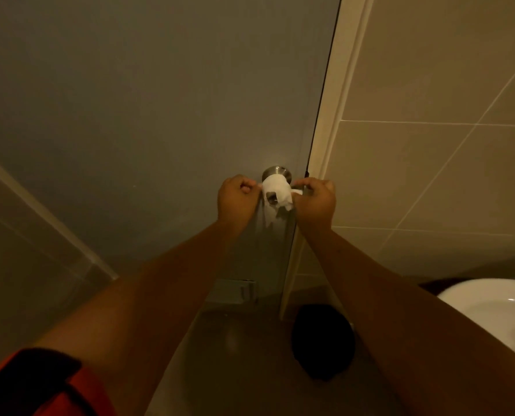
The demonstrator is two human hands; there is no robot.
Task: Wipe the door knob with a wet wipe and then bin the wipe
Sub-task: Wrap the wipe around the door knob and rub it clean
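A round metal door knob (275,172) sits on a grey door (160,100), close to its right edge. A white wet wipe (277,190) is draped over the knob's neck and front, with a loose tail hanging below. My left hand (235,199) pinches the wipe's left end and my right hand (316,202) pinches its right end, so the wipe is stretched across the knob between them. Most of the knob is hidden under the wipe.
A pale door frame (331,115) and a beige tiled wall (445,100) stand to the right. A white basin (496,310) is at the lower right. A dark round bin (322,340) sits on the floor below the knob, beside the frame.
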